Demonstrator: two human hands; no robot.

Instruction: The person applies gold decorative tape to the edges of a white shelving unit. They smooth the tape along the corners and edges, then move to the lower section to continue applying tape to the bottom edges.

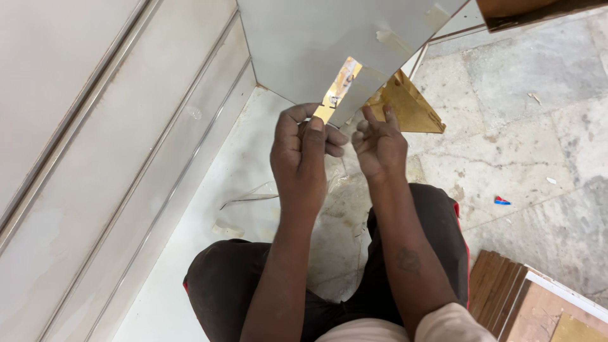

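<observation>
Looking down past our knees, we see both hands raised over the pale stone floor [519, 145]. Our left hand [304, 149] pinches the lower end of a narrow mirrored strip [339, 88], thumb and fingertips closed on its edge; the strip reflects a yellowish patch and runs up along the edge of a large grey panel [304, 44] whose top is cut off by the frame. Our right hand [379, 142] sits just beside the left, fingers half curled and spread, the fingertips at the panel's lower corner; we cannot tell whether it actually grips anything. Behind those fingers a gold triangular piece [408, 107] rests on the floor, partly hidden by the panel. A thin clear film scrap [250, 196] lies near our left knee, hard to make out against the white surface. A small red and blue bit [501, 201] lies to the right, and stacked wooden boards [500, 288] are cropped at the lower right corner.
</observation>
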